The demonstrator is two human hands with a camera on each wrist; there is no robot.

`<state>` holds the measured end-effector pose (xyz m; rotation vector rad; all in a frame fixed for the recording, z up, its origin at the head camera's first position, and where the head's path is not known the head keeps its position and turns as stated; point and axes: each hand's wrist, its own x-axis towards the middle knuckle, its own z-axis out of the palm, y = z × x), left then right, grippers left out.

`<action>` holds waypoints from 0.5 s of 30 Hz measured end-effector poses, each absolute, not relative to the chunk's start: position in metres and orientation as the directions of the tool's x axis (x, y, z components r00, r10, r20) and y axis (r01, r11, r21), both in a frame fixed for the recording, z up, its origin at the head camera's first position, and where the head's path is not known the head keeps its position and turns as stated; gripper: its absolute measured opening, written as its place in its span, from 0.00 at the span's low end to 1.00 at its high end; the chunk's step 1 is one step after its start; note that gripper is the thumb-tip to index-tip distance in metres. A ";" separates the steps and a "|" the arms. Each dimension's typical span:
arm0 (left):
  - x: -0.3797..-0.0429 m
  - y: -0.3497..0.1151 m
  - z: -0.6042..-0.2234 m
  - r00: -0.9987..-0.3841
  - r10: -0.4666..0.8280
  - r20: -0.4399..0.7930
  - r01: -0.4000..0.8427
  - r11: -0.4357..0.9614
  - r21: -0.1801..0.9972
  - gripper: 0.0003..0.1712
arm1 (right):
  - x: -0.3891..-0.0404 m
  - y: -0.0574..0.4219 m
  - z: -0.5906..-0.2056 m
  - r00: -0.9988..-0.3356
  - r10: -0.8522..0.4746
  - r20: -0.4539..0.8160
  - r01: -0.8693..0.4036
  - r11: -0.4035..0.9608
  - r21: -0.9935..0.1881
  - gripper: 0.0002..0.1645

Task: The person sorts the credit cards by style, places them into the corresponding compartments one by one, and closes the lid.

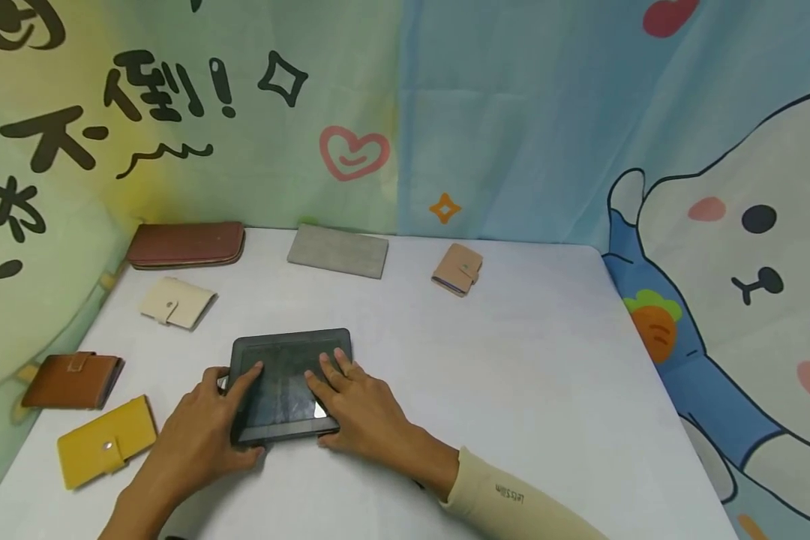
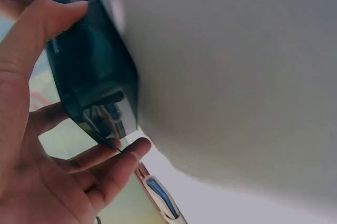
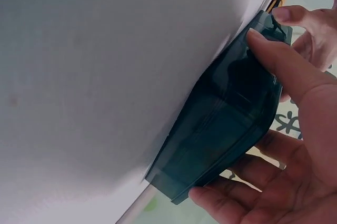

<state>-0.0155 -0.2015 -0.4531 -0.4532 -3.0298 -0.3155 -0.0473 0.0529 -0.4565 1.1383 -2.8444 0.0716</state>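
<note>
A dark, see-through teal plastic box (image 1: 286,386) with a flat rectangular top lies on the white table, left of the middle. At its left end my left hand (image 1: 202,424) grips it, thumb at the near corner and index finger over the top. The left wrist view shows that thumb on the near wall of the box (image 2: 95,55), the other fingers around its end. My right hand (image 1: 367,412) rests on the right part with spread, straight fingers on top. Its thumb touches the near wall of the box (image 3: 210,124) in the right wrist view.
Several wallets lie around: yellow (image 1: 108,442), brown (image 1: 74,381) and cream (image 1: 178,303) on the left. Farther back are a long dark-red wallet (image 1: 185,245), a grey one (image 1: 337,251) and a small tan one (image 1: 457,268). A printed curtain (image 1: 513,135) hangs behind the table (image 1: 526,375).
</note>
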 end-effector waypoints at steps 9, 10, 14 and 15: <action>-0.019 -0.202 -0.457 -0.950 0.296 0.099 0.309 0.935 0.174 0.68 | -0.045 0.060 -0.455 -0.716 -0.692 0.090 -0.698 0.713 -0.068 0.58; -0.019 -0.202 -0.457 -0.949 0.299 0.094 0.312 0.933 0.179 0.67 | -0.046 0.063 -0.455 -0.716 -0.692 0.087 -0.698 0.709 -0.105 0.57; -0.021 -0.208 -0.451 -0.957 0.284 0.057 0.288 0.921 0.261 0.66 | -0.053 0.087 -0.454 -0.764 -0.638 0.100 -0.643 0.738 -0.203 0.55; -0.023 -0.211 -0.448 -0.960 0.274 0.059 0.280 0.921 0.270 0.65 | -0.055 0.095 -0.453 -0.787 -0.606 0.117 -0.616 0.761 -0.201 0.56</action>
